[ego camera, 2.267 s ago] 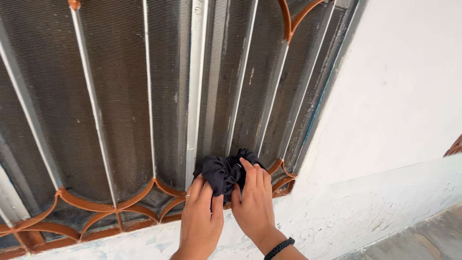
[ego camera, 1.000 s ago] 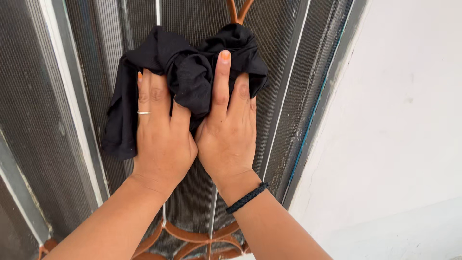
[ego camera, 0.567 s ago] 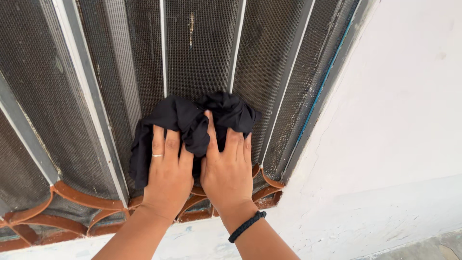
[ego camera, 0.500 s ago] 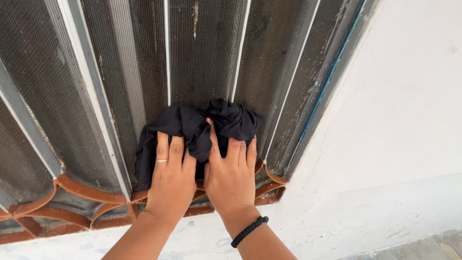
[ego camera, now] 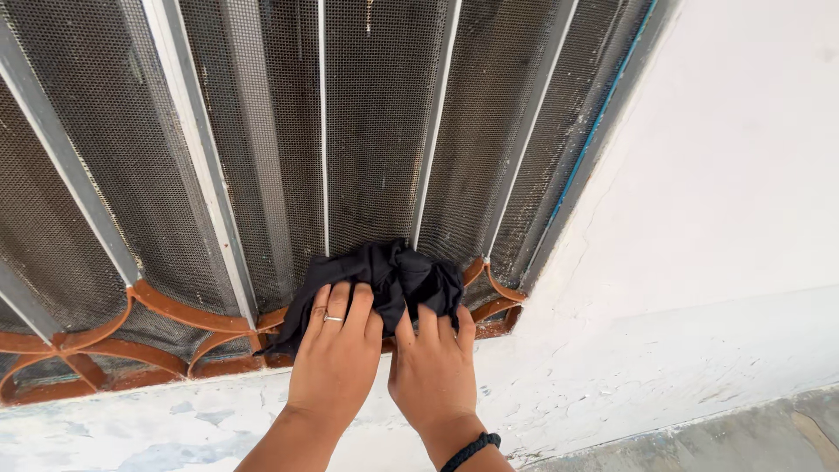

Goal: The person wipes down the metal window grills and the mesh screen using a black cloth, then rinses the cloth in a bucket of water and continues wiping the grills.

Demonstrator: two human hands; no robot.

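A crumpled black cloth (ego camera: pixel 384 278) is pressed against the lower right part of a window's dark mesh screen (ego camera: pixel 376 131). My left hand (ego camera: pixel 336 358), with a ring on one finger, lies flat on the cloth's left half. My right hand (ego camera: pixel 433 371), a black braided band at its wrist, presses the right half. Both hands sit side by side at the bottom of the window grille (ego camera: pixel 175 310), where orange curved bars meet thin white vertical bars.
A white plastered wall (ego camera: pixel 717 192) runs to the right of the window frame (ego camera: pixel 581 166) with its blue strip. Below the window is a scuffed white ledge (ego camera: pixel 157 419). A grey floor (ego camera: pixel 725 441) shows at the bottom right.
Both hands have slid the cloth down the mesh, from high on the screen to the orange curved bars at the bottom edge.
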